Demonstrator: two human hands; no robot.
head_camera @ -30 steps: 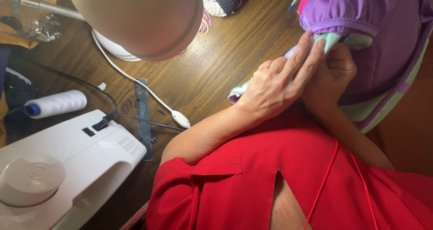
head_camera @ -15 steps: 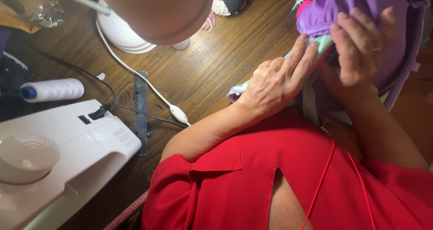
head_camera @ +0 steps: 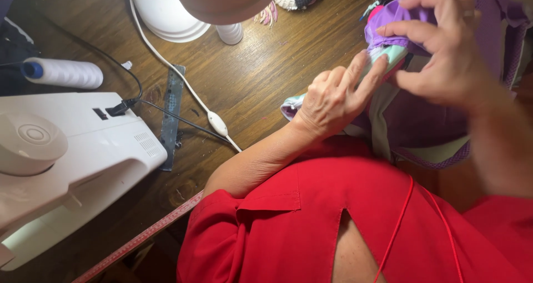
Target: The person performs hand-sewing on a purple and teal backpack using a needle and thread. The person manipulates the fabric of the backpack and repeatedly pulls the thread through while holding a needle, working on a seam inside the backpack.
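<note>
Right hand lifted — purple fabric beneath both hands' fingertips.

A home sewing corner is shown, set up on a wooden counter. Well to the left of the fingers, a white sewing machine is plugged in, and a spool of white thread is laid beside it. A white desk lamp is stood at the far edge, its corded switch trailed across the wood between the machine and the fingers. A red tape measure is draped at the near edge, below and to the left. Purple and mint fabric is gathered right at the fingers. Thread scraps and lint are scattered over the worn wood.
</note>
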